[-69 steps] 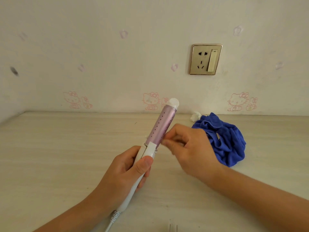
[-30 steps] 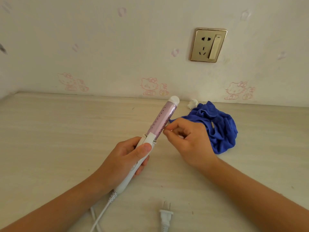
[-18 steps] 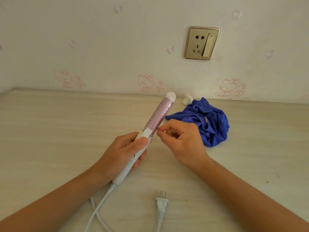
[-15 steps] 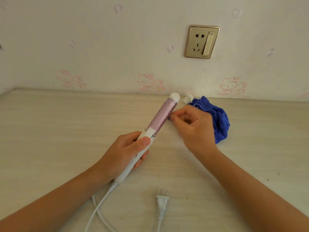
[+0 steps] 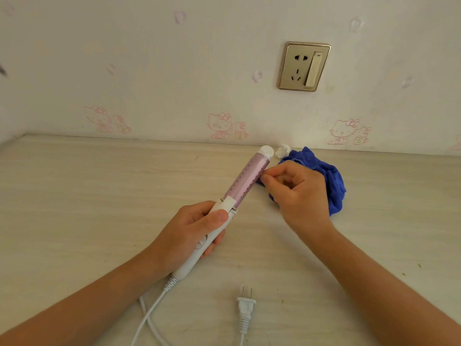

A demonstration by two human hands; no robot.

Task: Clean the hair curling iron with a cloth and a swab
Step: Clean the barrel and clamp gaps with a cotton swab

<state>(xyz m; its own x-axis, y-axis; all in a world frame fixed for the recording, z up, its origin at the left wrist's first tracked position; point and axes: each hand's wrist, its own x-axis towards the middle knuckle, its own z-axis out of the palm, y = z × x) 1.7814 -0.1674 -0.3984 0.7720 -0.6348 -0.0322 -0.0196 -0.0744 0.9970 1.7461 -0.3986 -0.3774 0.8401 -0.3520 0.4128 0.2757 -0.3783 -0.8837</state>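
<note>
A: Where do we start?
B: With the bench (image 5: 74,208), which runs back to the wall and carries everything. The blue cloth (image 5: 335,188) lies bunched at the back right, just behind our right hand. We judge it is parked within reach because wiping is not this step's job.
A: And the curling iron (image 5: 245,182)?
B: It is off the bench, slanting up and away to the right. Our left hand (image 5: 189,236) is wrapped round the white handle, thumb on top near the hinge. That leaves the pink barrel free and steady for fine work.
A: The right hand (image 5: 296,193)?
B: Its fingers are curled, with thumb and forefinger pinched together at the barrel's side, near the white tip.
A: Is the iron live?
B: No. The plug (image 5: 245,305) lies on the bench in front of us, prongs toward the wall, well apart from the wall socket (image 5: 304,67). That is sensible, we think, before poking at the barrel's small holes.
A: And what do we pinch?
B: We take it for the swab, but it is too thin to make out, so that is our judgement only.
</note>
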